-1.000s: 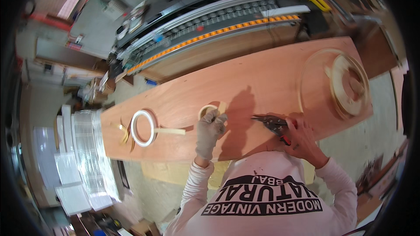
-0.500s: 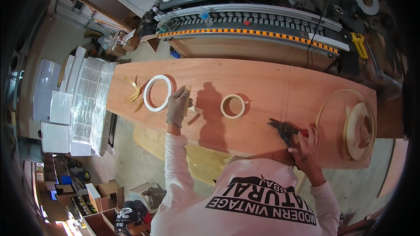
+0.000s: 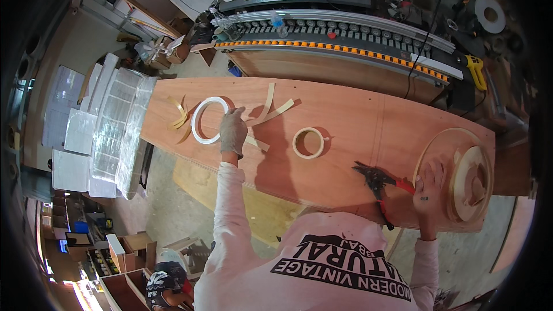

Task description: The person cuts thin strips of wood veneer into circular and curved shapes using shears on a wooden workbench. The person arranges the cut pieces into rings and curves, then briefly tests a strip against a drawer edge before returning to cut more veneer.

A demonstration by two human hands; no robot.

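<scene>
My left hand (image 3: 233, 131), in a grey glove, is over the board beside a white ring-shaped roll (image 3: 198, 120). Pale thin strips (image 3: 269, 106) fan out just right of its fingers, and a shorter strip (image 3: 258, 143) shows below them. The fingers are partly hidden, so whether they still pinch a strip is unclear. My bare right hand (image 3: 430, 187) is open, fingers spread, at the left side of a large coil of pale banding (image 3: 455, 219). A cutter with red handles (image 3: 377, 183) lies left of it, one handle end close to the hand.
A tape roll (image 3: 308, 143) and yellowish strips (image 3: 180, 116) lie on the long wooden board (image 3: 345, 109). Behind it stands a machine with a row of rollers (image 3: 322, 27). A yellow heat gun (image 3: 476, 72) is far right. Wrapped white panels (image 3: 118, 132) stand left; a person (image 3: 167, 288) is lower left.
My right hand has let go of the cutter and moved right to the coil. The strips that were bunched at my left hand are now spread out to its right.
</scene>
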